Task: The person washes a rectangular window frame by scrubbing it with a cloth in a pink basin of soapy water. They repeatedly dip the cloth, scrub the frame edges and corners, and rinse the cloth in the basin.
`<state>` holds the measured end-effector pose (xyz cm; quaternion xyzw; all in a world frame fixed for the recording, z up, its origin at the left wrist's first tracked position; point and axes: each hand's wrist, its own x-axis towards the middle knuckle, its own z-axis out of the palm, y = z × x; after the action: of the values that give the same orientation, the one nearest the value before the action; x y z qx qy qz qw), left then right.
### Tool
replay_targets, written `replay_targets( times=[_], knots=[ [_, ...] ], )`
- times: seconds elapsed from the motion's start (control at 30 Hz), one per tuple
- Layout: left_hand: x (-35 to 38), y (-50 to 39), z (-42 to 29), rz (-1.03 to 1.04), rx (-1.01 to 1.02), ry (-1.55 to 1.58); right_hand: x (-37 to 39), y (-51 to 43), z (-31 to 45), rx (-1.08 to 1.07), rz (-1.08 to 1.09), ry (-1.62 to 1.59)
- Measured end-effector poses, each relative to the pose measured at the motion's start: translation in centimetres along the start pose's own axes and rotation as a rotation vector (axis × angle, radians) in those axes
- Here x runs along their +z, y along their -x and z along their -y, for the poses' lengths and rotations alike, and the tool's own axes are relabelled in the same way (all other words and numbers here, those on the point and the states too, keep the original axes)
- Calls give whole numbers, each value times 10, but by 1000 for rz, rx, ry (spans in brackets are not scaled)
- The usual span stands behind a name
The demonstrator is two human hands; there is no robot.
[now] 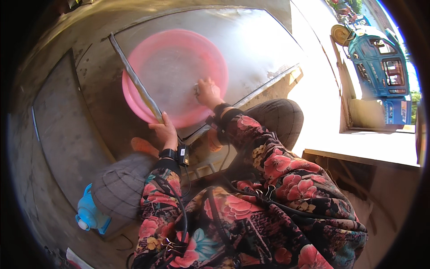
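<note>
A large pink plastic basin [215, 57] stands on the floor in front of me. Across its left side runs a long, narrow grey strip [132, 75], its far end beyond the rim. My left hand [165, 130] grips the near end of this strip at the basin's near rim. Inside the basin, towards the right, is my right hand [209, 92] with its fingers curled. A small greyish thing [197, 89] shows at those fingertips, too blurred to name. The basin's contents look cloudy and smeared by motion.
A light-blue plastic bottle [92, 212] with a handle is beside my left knee. My knees and orange shoes [144, 146] flank the basin. Bright sunlight falls on the right, where a blue vehicle [379, 64] stands outside. Cables run along both sleeves.
</note>
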<state>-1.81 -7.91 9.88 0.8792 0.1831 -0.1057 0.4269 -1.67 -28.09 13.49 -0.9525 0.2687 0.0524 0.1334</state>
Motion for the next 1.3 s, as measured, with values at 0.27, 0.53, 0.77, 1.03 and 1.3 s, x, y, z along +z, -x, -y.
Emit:
replay_targets(
  times=[0.27, 0.53, 0.77, 1.03, 1.3],
  knots=[
    [2, 1, 0, -4, -5, 25, 11, -54, -11, 174, -162, -31],
    [5, 1, 3, -35, 71, 229, 26, -33, 96, -468, 149, -171],
    [1, 5, 1, -20, 25, 154, -17, -132, 19, -221, -72, -5],
    [6, 6, 4, -10, 21, 192, -14, -199, -7, 26, -231, -146],
    [3, 11, -2, -4, 9, 154, 18, -160, 146, -579, -23, -181]
  ],
)
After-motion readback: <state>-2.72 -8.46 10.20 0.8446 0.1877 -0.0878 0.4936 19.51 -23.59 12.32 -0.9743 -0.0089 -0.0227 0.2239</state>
